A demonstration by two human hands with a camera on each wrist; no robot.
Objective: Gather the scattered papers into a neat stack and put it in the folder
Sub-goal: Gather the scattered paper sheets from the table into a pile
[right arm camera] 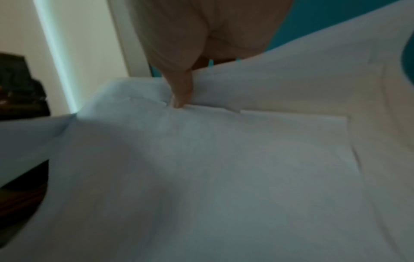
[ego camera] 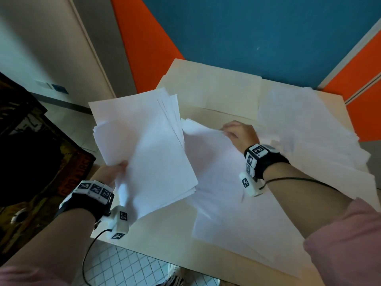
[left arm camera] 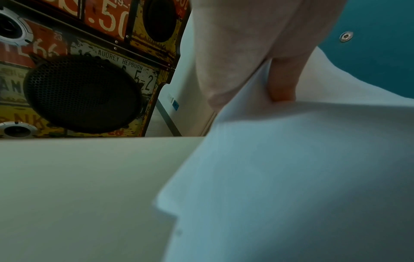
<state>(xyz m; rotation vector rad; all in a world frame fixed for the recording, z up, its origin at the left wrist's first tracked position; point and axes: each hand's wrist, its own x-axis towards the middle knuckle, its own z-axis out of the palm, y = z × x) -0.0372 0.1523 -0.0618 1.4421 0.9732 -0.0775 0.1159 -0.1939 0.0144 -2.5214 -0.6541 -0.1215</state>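
Note:
My left hand (ego camera: 115, 170) grips a loose bundle of white papers (ego camera: 144, 145) by its near-left edge and holds it raised over the table's left side; the left wrist view shows my thumb (left arm camera: 283, 83) pressed on the sheets (left arm camera: 291, 168). My right hand (ego camera: 237, 131) pinches the far edge of more white sheets (ego camera: 218, 182) lying in the middle of the table, as the thumb (right arm camera: 181, 92) on the paper (right arm camera: 224, 168) shows. More scattered papers (ego camera: 309, 131) lie at the right. A cream folder (ego camera: 212, 89) lies open at the table's far side.
The beige table (ego camera: 165, 228) has its near edge close to me, with tiled floor below. A dark cabinet with a speaker and old licence plates (left arm camera: 85, 92) stands left of the table. Blue and orange wall panels (ego camera: 247, 38) rise behind it.

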